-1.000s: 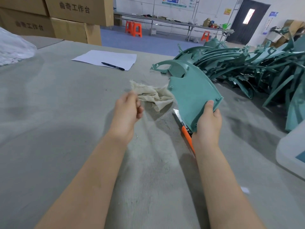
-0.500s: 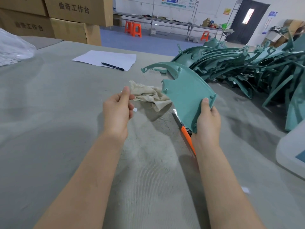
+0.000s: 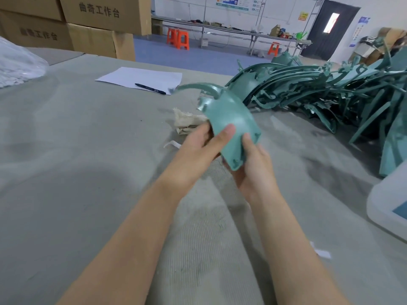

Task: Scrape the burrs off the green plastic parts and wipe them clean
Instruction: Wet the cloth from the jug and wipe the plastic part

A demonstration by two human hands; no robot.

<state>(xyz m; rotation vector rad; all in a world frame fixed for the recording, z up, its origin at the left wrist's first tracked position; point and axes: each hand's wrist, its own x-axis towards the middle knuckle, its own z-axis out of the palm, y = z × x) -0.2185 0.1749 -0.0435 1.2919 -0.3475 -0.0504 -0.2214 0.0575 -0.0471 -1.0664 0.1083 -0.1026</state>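
Head view: both hands [image 3: 229,155] grip green part [image 3: 231,115] above table edge-free.

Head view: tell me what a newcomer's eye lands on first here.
First, the green part at centre, held above the table by both hands, left hand and right hand. Next, the big pile of green parts on the right of the grey table. A crumpled rag lies just behind the left hand.

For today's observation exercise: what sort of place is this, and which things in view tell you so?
Probably a small factory finishing workshop: a heap of identical green plastic parts on a covered workbench, stacked cardboard cartons, and long work tables with orange stools behind.
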